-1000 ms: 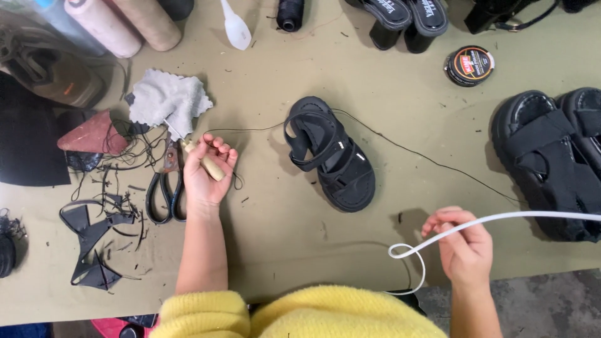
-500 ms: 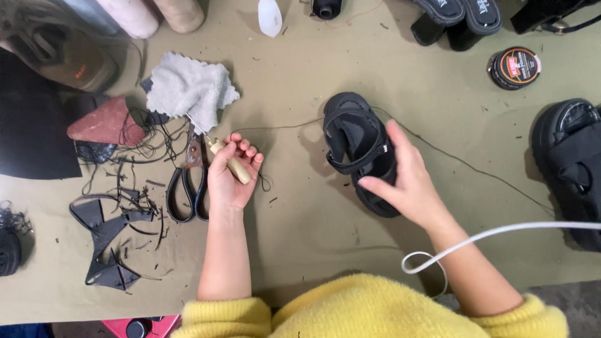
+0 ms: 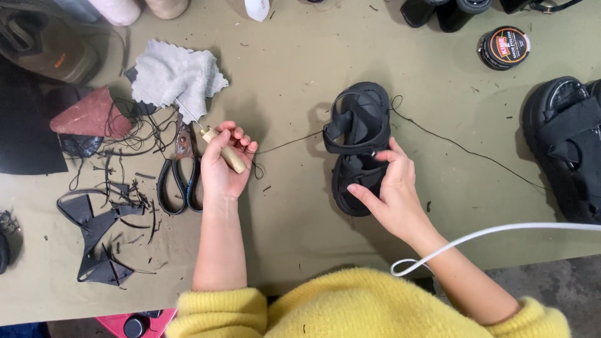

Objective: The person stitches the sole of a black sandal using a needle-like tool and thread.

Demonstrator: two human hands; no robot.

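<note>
the left hand (image 3: pixel 220 168) rests on the olive desk (image 3: pixel 288 75) with its fingers (image 3: pixel 241 141) curled tight around the pale wooden handle of an awl (image 3: pixel 219 148), whose thin metal needle points up and left toward a crumpled grey cloth (image 3: pixel 176 75). a thin black thread (image 3: pixel 285 144) runs from beside that hand across the desk to a small black sandal (image 3: pixel 358 125) lying near the middle, toe end toward the top of the view, and carries on to the right past it. the right hand (image 3: pixel 391 194) lies on the near end of the sandal, thumb and forefinger pinched at its strap, the other fingers spread along the sole's edge. just left of the left hand lie black-handled scissors (image 3: pixel 180 181), with loose black thread ends, strap scraps (image 3: pixel 94 231) and a reddish piece of sandpaper (image 3: pixel 87 114) further left. a round tin of polish (image 3: pixel 504 47) sits at the upper right, well apart from the sandal, and a larger black shoe (image 3: pixel 563 138) lies at the right edge. a white cable (image 3: pixel 501 233) loops across the right forearm above the yellow sleeve (image 3: pixel 350 307).
</note>
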